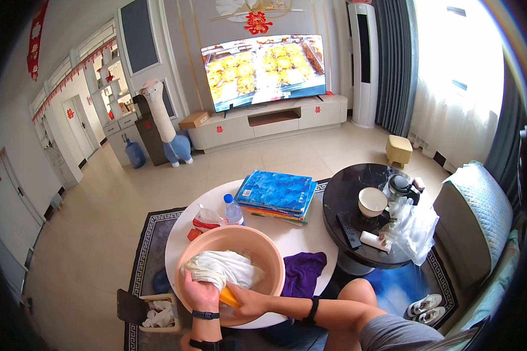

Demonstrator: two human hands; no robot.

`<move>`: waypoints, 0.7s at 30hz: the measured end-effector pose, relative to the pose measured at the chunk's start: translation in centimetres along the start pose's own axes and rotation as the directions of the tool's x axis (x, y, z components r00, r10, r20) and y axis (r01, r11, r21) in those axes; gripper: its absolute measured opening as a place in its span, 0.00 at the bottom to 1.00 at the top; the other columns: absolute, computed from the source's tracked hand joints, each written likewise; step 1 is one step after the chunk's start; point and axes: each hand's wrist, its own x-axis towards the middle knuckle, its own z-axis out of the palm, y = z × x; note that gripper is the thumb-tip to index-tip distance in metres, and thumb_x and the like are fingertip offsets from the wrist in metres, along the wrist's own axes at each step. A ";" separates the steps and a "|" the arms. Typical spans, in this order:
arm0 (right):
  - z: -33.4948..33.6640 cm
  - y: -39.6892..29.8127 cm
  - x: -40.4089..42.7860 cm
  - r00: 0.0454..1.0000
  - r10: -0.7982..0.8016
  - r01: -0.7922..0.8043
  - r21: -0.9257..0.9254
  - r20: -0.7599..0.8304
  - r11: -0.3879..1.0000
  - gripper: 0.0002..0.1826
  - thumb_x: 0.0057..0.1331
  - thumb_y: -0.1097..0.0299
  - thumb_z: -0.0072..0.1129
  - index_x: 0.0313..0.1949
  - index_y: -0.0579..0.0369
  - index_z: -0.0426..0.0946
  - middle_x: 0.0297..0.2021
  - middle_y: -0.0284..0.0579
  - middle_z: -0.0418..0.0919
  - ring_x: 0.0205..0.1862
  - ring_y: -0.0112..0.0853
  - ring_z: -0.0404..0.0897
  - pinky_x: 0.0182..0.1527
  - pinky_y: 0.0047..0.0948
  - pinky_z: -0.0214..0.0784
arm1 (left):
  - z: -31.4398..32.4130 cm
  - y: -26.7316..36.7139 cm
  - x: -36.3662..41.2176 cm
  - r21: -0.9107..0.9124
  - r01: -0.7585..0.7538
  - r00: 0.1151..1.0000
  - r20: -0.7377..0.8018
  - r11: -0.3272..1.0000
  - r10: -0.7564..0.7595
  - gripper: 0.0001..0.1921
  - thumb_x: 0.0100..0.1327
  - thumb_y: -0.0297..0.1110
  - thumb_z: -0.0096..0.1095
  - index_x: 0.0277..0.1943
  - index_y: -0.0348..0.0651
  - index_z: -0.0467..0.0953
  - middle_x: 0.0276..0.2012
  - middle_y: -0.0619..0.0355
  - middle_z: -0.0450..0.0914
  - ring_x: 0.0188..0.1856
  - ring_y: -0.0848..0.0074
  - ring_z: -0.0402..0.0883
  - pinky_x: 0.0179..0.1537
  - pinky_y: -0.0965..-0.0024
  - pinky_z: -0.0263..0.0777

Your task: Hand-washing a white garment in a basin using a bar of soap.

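Observation:
A peach plastic basin [276,259] stands on the white oval tabletop [263,239], with some water visible inside. Wet white cloth [228,267] is bunched in it. My left hand [202,293], palm up at the near left rim, grips a fold of this cloth. In my right hand [249,302] is a yellow bar [229,298] that looks like laundry soap, held against the cloth's near side. My fingers hide part of the bar. To the basin's right lies a crumpled purple cloth [305,270].
Behind the basin are a water bottle [233,210], a plastic packet [208,218] and stacked books [276,193]. The black round table [342,184] at right carries a bowl [372,202], glass pot [398,184], remote [348,230] and plastic bag [413,226]. A lidded bin [178,313] stands lower left.

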 end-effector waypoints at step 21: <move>-2.9 0.0 1.9 0.962 0.011 -0.265 0.922 0.273 0.281 0.43 0.47 0.77 0.49 0.67 0.51 0.54 0.34 0.48 0.72 0.32 0.34 0.73 0.38 0.28 0.69 | -2.6 2.8 -0.9 0.958 0.089 0.959 -0.008 0.274 -0.283 0.22 0.76 0.47 0.46 0.60 0.37 0.71 0.54 0.56 0.77 0.56 0.73 0.74 0.59 0.70 0.66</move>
